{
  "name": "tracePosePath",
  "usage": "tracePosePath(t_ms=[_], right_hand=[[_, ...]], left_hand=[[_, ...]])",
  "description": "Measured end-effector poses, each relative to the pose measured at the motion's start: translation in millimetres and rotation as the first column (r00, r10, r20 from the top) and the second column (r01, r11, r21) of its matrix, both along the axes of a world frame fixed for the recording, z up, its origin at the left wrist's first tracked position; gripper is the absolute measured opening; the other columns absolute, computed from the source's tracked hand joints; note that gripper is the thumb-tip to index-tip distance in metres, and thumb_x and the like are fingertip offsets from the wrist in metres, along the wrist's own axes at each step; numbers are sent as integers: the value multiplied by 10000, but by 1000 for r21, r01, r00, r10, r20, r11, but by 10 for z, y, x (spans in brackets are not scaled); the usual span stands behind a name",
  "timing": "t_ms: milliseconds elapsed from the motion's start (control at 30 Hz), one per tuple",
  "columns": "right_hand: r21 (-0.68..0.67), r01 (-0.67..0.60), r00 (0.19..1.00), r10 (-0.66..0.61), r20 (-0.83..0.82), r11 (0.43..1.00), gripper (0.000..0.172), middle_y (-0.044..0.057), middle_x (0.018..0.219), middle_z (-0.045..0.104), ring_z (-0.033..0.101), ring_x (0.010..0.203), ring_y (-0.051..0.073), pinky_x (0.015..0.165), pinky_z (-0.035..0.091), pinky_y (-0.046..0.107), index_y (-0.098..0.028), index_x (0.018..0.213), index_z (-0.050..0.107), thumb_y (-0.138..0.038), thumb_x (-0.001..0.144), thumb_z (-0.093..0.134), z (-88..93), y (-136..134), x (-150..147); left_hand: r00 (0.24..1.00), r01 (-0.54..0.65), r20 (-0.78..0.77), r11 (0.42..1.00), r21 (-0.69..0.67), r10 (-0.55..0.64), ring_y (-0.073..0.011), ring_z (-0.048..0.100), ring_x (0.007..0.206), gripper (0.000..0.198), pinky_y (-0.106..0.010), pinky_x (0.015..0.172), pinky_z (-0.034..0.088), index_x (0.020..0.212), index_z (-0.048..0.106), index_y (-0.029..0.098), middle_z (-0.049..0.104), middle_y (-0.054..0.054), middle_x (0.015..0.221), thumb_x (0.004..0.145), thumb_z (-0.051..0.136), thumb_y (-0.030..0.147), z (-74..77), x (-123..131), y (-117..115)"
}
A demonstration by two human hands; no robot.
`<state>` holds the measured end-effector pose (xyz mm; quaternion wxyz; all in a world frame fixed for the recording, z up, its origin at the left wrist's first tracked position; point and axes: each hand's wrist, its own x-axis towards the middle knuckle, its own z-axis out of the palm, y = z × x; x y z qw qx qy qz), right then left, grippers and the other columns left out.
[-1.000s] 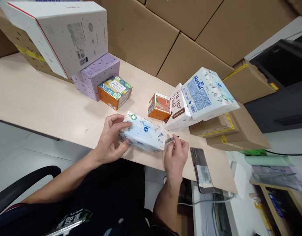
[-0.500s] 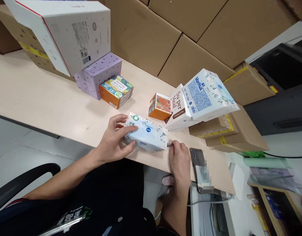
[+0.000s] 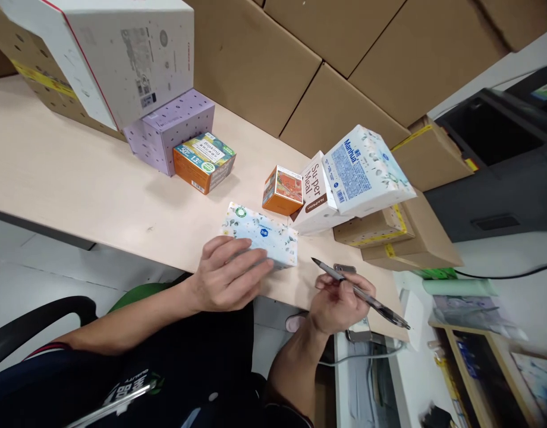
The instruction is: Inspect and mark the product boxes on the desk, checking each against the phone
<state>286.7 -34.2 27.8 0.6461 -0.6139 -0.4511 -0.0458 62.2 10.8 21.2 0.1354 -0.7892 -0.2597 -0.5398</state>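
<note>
A: Hands' pose?
B: L hand (image 3: pixel 231 276), ctr of frame, back up; fingers long, slightly parted, laid over the near side of the pack (image 3: pixel 277 232). Thumb hidden, so can't tell if it grips. Forearm enters from lower L.
A: R hand?
B: R hand (image 3: pixel 338 309), R of ctr, forearm rising from bottom of frame. Fingers curled closed on a pen (image 3: pixel 376 304), slanted, tip up-left twd pack but apart from it.
A: Pack's where?
B: Mid-frame, on the desk (image 3: pixel 135 208), nr its front edge.
A: Anything around or in the way?
B: Orange box (image 3: pixel 280 202) just above pack; R of it, Su-per Meal box (image 3: pixel 316 190) w/ Manhua pack (image 3: pixel 362 172) against it. Upper L: Binking box (image 3: pixel 204 160), lilac box (image 3: pixel 166 131). Phone (image 3: pixel 359 336) mostly hidden by R hand. Cartons (image 3: pixel 255 65) block the top.
</note>
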Motion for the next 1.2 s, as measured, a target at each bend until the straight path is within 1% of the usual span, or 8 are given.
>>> tracePosePath(t_ms=[133,233,300,433,533,733,1000,1200], right_hand=[[131,-254,959,267,-96,958,180,-4,737,607,625,564,173,501,499,316,-234,1053,560,-257,940,422,281,101,-337],[90,-297,951,303,-66,951,104,-14,778,636,661,625,154,587,558,324,-245,1044,553,-236,941,548,434,170,-536],[50,-312,947,315,-67,949,93,-28,779,642,656,614,134,589,555,299,-251,1022,533,-261,953,594,445,210,-613],[-50,-373,926,369,-76,926,111,-16,805,675,686,645,127,608,562,276,-236,976,553,-343,996,573,320,267,-636],[-140,-360,933,357,-51,922,180,-5,816,675,695,669,131,627,566,275,-219,975,596,-386,1012,539,255,286,-607],[-188,-295,950,308,46,937,261,-30,744,620,636,621,126,612,532,270,-225,859,577,-424,1016,516,286,328,-596],[-224,-295,931,332,154,929,221,-38,716,630,631,638,126,654,522,263,-230,872,572,-377,1025,511,341,369,-592],[-251,-279,917,335,217,927,234,-45,686,622,612,608,126,630,505,262,-231,851,561,-371,1025,490,406,363,-600]], left_hand=[[992,-118,-54,990,-74,114,-259,674,1130,423,-449,1077,381,1266,686,302,792,-11,1174,856,718,201,-55,187,-5],[993,-114,-30,988,-102,112,-248,686,1134,465,-433,1135,315,1307,665,325,791,6,1184,864,737,205,-119,231,17],[993,-116,-36,989,-96,113,-250,680,1131,438,-430,1148,293,1278,681,307,792,2,1180,856,749,212,-134,228,23],[988,-141,-75,989,-54,136,-256,666,1120,370,-440,1150,290,1232,708,278,793,-14,1179,866,730,226,-125,211,17],[993,-113,-57,988,-107,107,-249,662,1142,403,-434,1131,306,1277,688,322,788,7,1195,882,729,252,-133,208,11],[995,-98,-42,986,-134,93,-242,669,1137,423,-431,1113,319,1289,679,340,789,22,1190,879,724,247,-143,204,10],[992,-115,-69,989,-91,109,-251,662,1127,372,-441,1056,331,1250,695,310,787,11,1191,883,702,246,-116,199,23],[976,-190,-115,982,-15,187,-244,649,1084,215,-449,1028,369,1099,745,309,797,33,1148,915,646,261,-74,204,26]])
